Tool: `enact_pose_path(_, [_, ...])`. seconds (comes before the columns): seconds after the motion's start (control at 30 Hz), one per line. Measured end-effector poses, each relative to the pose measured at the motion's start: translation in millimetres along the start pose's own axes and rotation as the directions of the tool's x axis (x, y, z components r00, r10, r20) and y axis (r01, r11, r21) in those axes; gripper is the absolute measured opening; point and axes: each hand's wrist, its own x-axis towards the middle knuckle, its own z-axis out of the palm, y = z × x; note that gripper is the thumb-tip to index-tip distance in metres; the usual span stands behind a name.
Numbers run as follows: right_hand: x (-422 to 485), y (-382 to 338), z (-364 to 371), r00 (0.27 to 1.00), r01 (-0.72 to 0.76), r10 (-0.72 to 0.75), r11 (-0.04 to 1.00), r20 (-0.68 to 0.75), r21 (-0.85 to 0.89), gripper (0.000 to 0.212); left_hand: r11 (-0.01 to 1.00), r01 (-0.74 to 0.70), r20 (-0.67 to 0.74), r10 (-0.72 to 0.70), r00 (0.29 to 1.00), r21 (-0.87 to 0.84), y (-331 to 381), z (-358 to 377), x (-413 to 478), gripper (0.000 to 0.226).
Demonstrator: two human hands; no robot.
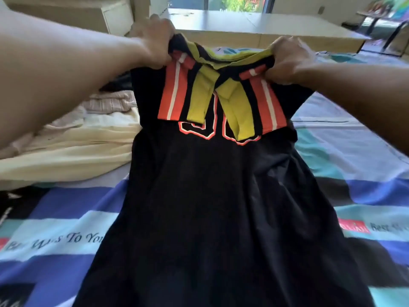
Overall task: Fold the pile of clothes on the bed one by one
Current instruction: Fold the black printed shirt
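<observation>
Gripping the black jersey (212, 207) at its shoulders, both hands (155, 38) hold orange-yellow sleeves folded inward.

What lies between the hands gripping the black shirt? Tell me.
Head view: bunched yellow-green fabric of the black shirt, from left hand to right hand.

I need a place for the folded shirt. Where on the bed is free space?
The bedsheet to the right of the black shirt is bare. A smaller bare strip lies at the front left, between the shirt and the cream pile of clothes. The left side, where that pile lies, is crowded.
</observation>
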Motion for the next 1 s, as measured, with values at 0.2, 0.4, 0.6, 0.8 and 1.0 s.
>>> enact_pose_path(0.2, [-80.9, -2.2, -41.7, 0.992, 0.11, -0.114, 0.991, 0.048, 0.074, 0.019, 0.965, -0.182, -0.002, 0.185, 0.983, -0.188, -12.9, -47.4, -82.5, 0.018])
enact_pose_path(0.4, [-182.9, -6.1, -76.0, 0.947, 0.154, -0.234, 0.932, 0.221, 0.328, 0.018, 0.901, -0.311, 0.054, 0.342, 0.938, -0.304, 3.6, -94.7, -189.1, 0.016])
enact_pose_path(0.6, [-275.4, -9.5, -55.4, 0.862, 0.1, -0.261, 0.928, 0.435, 0.358, 0.042, 0.844, -0.225, 0.275, 0.392, 0.878, -0.486, 27.6, -81.1, -306.0, 0.047])
enact_pose_path(0.8, [-287.3, -27.3, -63.6, 0.942, -0.064, -0.157, 0.781, 0.295, 0.621, 0.025, 0.625, 0.169, 0.279, 0.081, 0.957, -0.762, 33.8, -82.6, -303.3, 0.011])
enact_pose_path(1.0, [-311.5, -15.5, -88.6, 0.639, 0.061, -0.414, 0.868, 0.648, 0.493, 0.024, 0.812, -0.178, 0.418, 0.457, 0.785, -0.555, 21.0, -93.4, -334.9, 0.022])
